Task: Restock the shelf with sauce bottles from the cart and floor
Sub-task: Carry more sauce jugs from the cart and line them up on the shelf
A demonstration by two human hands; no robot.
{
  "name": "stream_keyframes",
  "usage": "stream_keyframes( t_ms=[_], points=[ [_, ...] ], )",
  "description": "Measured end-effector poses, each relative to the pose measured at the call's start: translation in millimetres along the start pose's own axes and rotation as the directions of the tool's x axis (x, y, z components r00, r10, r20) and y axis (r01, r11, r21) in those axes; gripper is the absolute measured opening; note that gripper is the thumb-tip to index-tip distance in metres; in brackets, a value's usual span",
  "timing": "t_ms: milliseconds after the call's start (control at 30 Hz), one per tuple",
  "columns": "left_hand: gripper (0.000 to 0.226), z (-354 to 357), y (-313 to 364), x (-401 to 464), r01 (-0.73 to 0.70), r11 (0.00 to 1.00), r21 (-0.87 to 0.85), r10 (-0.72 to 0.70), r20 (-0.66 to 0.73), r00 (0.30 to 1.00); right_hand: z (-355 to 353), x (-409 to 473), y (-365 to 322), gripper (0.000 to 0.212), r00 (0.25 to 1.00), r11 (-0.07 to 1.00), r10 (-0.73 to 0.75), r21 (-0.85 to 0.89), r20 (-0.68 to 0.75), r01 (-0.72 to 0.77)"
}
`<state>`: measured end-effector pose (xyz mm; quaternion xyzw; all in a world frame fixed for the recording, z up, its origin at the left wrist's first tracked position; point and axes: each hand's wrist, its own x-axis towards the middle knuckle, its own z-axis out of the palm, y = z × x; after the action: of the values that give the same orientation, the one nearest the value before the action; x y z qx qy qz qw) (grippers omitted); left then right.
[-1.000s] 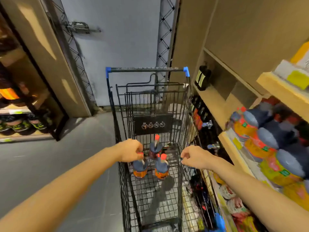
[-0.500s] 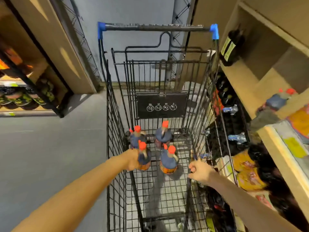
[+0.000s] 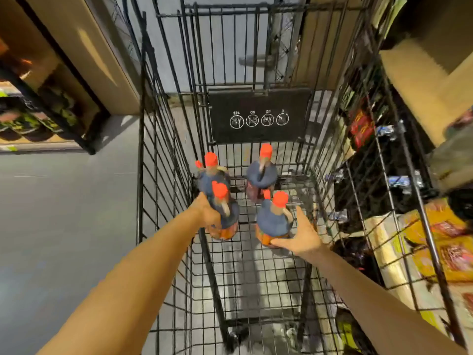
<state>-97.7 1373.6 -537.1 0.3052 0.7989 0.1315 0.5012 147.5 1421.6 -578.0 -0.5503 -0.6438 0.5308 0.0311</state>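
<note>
Now right hand (image 3: 303, 238) off the cart (image 3: 163, 175) rim, on a bottle (image 3: 275, 221)

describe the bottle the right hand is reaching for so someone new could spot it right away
Look down into the black wire cart, where four red-capped sauce bottles stand in a loose square on its floor. The near right bottle is the one, closest to the shelf side, dark blue with an orange band at its base. Unlike the others, the right hand is cupped against its lower side.
</note>
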Motion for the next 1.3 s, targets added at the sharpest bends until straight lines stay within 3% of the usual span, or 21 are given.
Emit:
stream_keyframes(
  t_ms=[33,67,133,233,333,433,533,600,733,900,967,1100,1300],
  points=[
    [0.03,3,-1,13,-0.075,0.997,0.015,0.075,0.005,0.997,3,7,8,0.142,1.0,0.999,-0.021,0.03,-0.006,0.021],
    [0.042,3,3,8,-0.039,0.999,0.033,0.038,0.036,0.999,5,15,18,0.142,0.999,0.998,-0.049,0.045,-0.019,0.05],
    [0.076,8,-3,15,-0.014,1.0,0.011,0.014,-0.04,0.999,11,28,39,0.135,0.995,0.992,-0.096,0.077,-0.01,0.097],
    [0.08,6,-13,18,-0.046,0.998,0.036,0.048,-0.08,0.996,18,34,44,0.144,0.991,0.972,-0.132,0.196,-0.005,0.131],
    [0.109,4,-17,22,-0.071,0.995,0.07,0.074,-0.042,0.996,20,37,35,0.154,0.984,0.943,-0.176,0.285,-0.006,0.171],
    [0.135,8,-21,22,-0.084,0.996,0.036,0.083,0.051,0.995,20,32,22,0.148,0.982,0.937,-0.19,0.294,-0.02,0.188],
    [0.122,20,-23,19,-0.13,0.991,-0.016,0.131,0.069,0.989,21,34,24,0.108,0.964,0.932,-0.258,0.248,-0.06,0.265],
    [0.117,27,-23,15,-0.213,0.976,-0.039,0.215,0.052,0.975,21,36,25,0.094,0.959,0.926,-0.273,0.251,-0.071,0.282],
    [0.085,43,-30,12,-0.305,0.948,-0.091,0.314,0.11,0.943,11,42,31,0.101,0.963,0.926,-0.267,0.268,-0.037,0.267],
    [0.104,44,-33,20,-0.404,0.906,-0.129,0.416,0.091,0.905,4,40,35,0.105,0.957,0.921,-0.289,0.278,0.014,0.274],
    [0.094,41,-31,22,-0.399,0.913,-0.086,0.408,0.13,0.904,0,35,27,0.099,0.969,0.941,-0.243,0.254,0.047,0.224],
    [0.083,42,-32,26,-0.337,0.941,-0.017,0.337,0.092,0.937,-5,34,26,0.103,0.961,0.954,-0.276,0.121,-0.006,0.274],
    [0.072,42,-15,16,-0.338,0.94,-0.05,0.341,0.045,0.939,-9,23,19,0.095,0.951,0.887,-0.31,0.358,-0.009,0.293]
  ],
)
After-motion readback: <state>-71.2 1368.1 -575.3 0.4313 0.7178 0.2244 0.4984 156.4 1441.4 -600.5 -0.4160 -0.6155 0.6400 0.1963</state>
